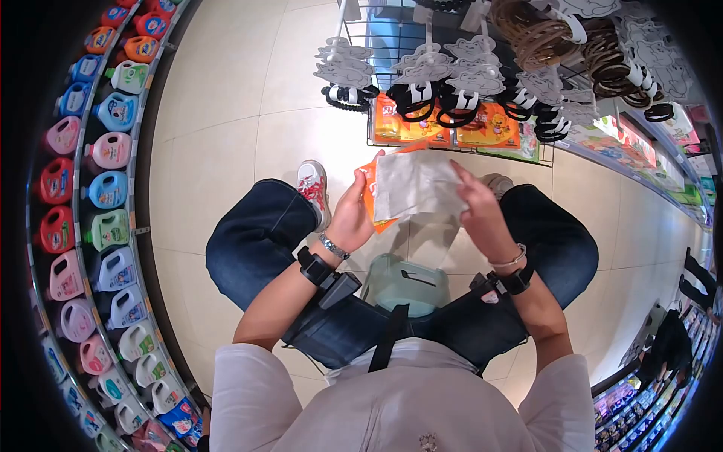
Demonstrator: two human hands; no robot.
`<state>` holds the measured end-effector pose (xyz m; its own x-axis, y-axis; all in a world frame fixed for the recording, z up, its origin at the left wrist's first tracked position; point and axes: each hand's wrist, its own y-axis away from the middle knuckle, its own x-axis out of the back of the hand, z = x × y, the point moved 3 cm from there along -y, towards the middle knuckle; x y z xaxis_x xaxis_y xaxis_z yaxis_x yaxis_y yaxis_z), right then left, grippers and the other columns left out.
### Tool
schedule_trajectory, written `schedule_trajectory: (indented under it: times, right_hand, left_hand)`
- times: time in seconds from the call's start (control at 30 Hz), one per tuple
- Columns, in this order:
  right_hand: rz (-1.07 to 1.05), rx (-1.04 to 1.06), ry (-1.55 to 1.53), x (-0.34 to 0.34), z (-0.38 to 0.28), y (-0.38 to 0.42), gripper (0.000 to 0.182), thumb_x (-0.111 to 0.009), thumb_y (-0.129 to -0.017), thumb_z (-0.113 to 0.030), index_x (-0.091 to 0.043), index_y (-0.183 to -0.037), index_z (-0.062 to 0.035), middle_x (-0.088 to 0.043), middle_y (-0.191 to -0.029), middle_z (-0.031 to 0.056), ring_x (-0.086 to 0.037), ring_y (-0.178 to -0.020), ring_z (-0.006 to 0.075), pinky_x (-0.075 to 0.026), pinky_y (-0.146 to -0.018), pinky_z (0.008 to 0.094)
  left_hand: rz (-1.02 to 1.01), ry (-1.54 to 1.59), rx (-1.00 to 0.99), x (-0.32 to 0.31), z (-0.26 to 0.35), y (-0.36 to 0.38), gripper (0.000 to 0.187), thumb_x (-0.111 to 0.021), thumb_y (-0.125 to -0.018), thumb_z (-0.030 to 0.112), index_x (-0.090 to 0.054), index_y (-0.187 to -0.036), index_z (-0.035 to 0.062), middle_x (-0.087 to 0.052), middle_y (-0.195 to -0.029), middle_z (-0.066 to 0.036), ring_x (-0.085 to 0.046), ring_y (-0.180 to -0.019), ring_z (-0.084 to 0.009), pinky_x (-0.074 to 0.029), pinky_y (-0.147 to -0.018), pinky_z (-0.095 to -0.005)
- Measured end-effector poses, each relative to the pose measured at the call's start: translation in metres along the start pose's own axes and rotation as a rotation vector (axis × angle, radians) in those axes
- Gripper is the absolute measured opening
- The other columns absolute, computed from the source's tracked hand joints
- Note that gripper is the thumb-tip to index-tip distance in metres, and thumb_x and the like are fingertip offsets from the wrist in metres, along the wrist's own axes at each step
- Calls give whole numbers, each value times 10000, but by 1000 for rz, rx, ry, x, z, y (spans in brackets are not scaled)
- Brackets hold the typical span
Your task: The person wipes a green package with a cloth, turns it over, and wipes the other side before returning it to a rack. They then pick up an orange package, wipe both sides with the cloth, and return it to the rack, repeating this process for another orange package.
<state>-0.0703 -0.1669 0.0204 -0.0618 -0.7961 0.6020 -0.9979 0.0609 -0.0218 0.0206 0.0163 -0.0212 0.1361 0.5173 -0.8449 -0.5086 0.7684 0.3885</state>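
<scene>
In front of my knees, my left hand (353, 213) grips the left edge of an orange packet (370, 197). A light grey, slightly creased cloth (416, 185) lies over most of that packet and hides its print. My right hand (482, 217) has its fingers at the cloth's right edge, pinching it. Just beyond the hands, more orange packets (486, 128) lie on the low shelf of a wire rack (382, 29).
Black hair ties (416, 102) on cards hang from the rack above the packets. Shelves of detergent bottles (113, 151) line the left side. A pale green stool or bin (407, 284) stands between my legs. Another person (667, 346) is at shelves on the far right.
</scene>
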Motion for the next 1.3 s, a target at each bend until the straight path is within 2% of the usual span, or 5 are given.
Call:
schedule_trajectory:
  times: [0.1, 0.33, 0.77, 1.07, 1.3]
  right_hand:
    - [33, -410, -1333, -37, -15, 1, 403, -459, -850, -79, -420, -1242, 6, -399, -1318, 157, -404, -1201, 262, -317, -991, 332]
    - [199, 7, 151, -39, -27, -19, 566, -567, -809, -237, -363, -1294, -29, -223, -1411, 179, -181, -1317, 347, -176, -1047, 435]
    - [273, 26, 331, -50, -15, -34, 605, -467, -841, -261, -252, -1367, -55, -142, -1441, 175, -120, -1319, 397, -107, -1031, 538]
    - [176, -378, -756, -20, 37, -32, 506, -453, -918, -304, -345, -1283, 29, -466, -1249, 109, -442, -1139, 158, -365, -922, 275]
    - [63, -322, -774, -8, 37, -24, 361, -548, -873, -315, -559, -1006, 20, -586, -852, -1, -522, -757, 69, -422, -693, 222]
  left_hand:
    - [-57, 69, 8, -12, -5, -3, 487, -254, -949, 407, -253, -1378, 176, -342, -1372, -42, -376, -1229, -194, -300, -1023, -368]
    - [-24, 78, 53, -17, -16, -15, 504, -298, -933, 444, -309, -1329, 131, -433, -1283, -60, -413, -1189, -204, -338, -995, -356]
    - [-6, 117, 112, -45, -25, -20, 509, -304, -932, 436, -293, -1341, 133, -388, -1314, -38, -405, -1188, -194, -315, -1013, -370]
    - [-282, 47, 109, -44, -11, -9, 546, -277, -940, 410, -167, -1397, 133, -283, -1396, -93, -331, -1257, -264, -276, -1039, -417]
    - [-163, -29, 47, -34, 6, 1, 552, -286, -940, 413, -211, -1383, 93, -325, -1370, -90, -385, -1222, -225, -329, -1016, -388]
